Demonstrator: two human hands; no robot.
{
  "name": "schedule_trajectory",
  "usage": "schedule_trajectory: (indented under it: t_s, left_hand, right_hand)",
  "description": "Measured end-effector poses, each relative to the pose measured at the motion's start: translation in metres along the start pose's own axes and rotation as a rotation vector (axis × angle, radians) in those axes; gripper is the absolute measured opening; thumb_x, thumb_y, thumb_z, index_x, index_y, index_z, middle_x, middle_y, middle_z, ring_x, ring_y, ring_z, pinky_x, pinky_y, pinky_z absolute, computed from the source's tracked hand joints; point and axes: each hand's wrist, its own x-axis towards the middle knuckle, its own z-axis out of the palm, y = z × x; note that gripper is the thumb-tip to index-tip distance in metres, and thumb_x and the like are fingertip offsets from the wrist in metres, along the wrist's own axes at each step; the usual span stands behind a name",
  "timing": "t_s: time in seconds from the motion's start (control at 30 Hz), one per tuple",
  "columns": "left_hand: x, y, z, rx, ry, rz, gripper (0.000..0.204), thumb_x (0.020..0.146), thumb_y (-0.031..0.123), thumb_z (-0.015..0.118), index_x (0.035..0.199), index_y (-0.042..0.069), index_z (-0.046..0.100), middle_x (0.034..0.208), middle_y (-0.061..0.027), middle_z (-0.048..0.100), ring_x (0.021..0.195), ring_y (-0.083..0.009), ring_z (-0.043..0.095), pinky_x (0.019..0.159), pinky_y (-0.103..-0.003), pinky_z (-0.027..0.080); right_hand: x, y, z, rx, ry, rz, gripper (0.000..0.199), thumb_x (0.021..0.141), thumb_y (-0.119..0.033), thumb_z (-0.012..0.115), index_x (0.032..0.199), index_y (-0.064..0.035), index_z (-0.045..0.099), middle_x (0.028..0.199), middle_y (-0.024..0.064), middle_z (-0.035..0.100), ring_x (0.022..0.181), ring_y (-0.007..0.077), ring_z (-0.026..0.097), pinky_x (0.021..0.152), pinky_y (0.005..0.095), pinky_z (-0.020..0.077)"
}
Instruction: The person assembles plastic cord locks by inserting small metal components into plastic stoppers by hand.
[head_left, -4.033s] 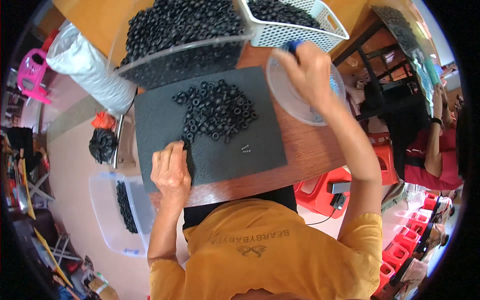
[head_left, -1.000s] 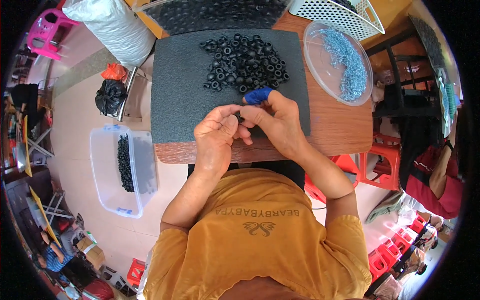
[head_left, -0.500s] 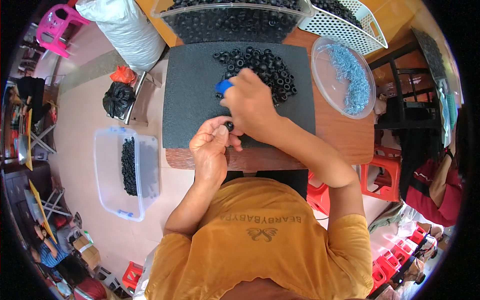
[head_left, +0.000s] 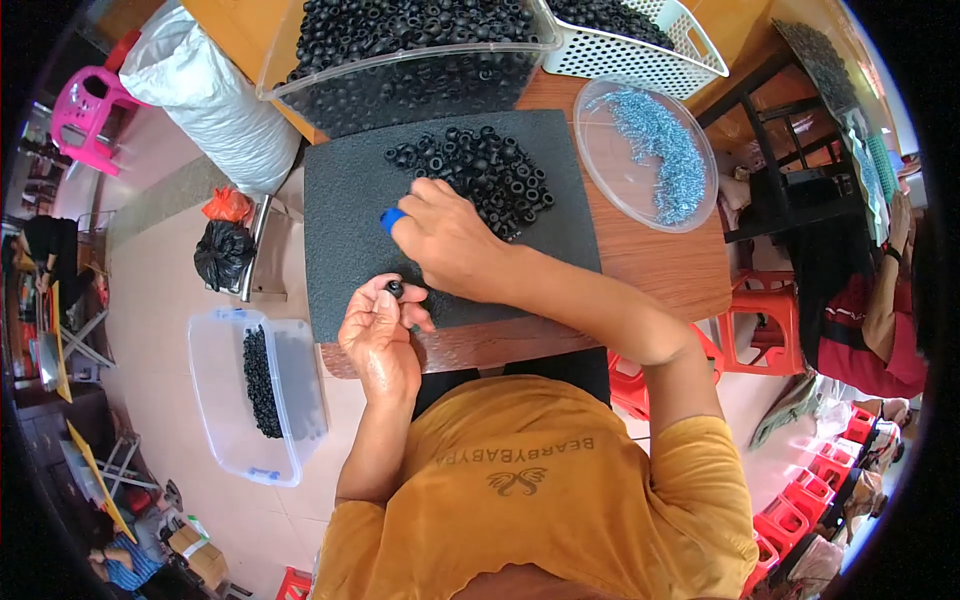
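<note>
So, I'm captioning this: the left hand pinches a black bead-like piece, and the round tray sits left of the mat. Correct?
One slip: the head view shows the round tray right of the mat; the left hand does pinch a black bead-like piece.

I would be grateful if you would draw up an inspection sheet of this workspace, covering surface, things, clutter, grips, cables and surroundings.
Surface: brown table with a dark mat on it.
Things: pile of black pieces on the mat; blue bits in a shallow clear dish; more black pieces in a clear bin and a white basket.
Clutter: black bag and orange bag, left of the table.
Left grip: holds a small black piece.
Right grip: over the mat by the pile, blue wrap on one digit; whether it holds anything cannot be told.
Cables: nothing clearly seen.
Surroundings: clear tub and white sack at left; red stools at right.
</note>
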Motion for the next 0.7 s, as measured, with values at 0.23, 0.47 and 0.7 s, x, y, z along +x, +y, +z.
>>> schedule_trajectory:
  t_s: [0.23,0.47,0.7]
  left_hand:
    - [0.006,-0.006,0.024,-0.054,-0.029,-0.041,0.015,0.091,0.009,0.055,0.1,-0.003,0.055,0.085,-0.0086,0.061,0.066,-0.0131,0.054,0.06,-0.027,0.047]
    - [0.005,-0.011,0.04,-0.002,-0.029,-0.088,0.014,0.091,0.008,0.054,0.1,-0.002,0.056,0.088,-0.0042,0.059,0.07,-0.0094,0.051,0.062,-0.022,0.042]
    - [0.001,-0.021,0.059,0.017,-0.049,-0.072,0.013,0.092,0.012,0.053,0.098,0.0,0.055,0.083,-0.0029,0.058,0.071,-0.0085,0.054,0.064,-0.021,0.043]
  right_hand:
    - [-0.032,-0.024,-0.03,0.114,0.151,0.058,0.031,0.059,-0.013,0.069,0.081,-0.0014,0.051,0.076,0.0103,0.049,0.07,0.0294,0.046,0.06,0.0398,0.0394]
    - [-0.053,-0.039,-0.036,0.066,0.251,0.056,0.031,0.057,-0.009,0.064,0.083,0.0021,0.05,0.086,0.0149,0.052,0.073,0.0279,0.048,0.06,0.0382,0.0418]
    - [-0.061,-0.041,-0.039,0.068,0.433,0.229,0.03,0.062,-0.005,0.064,0.091,0.0017,0.057,0.08,0.011,0.056,0.069,0.0277,0.051,0.058,0.0364,0.0436]
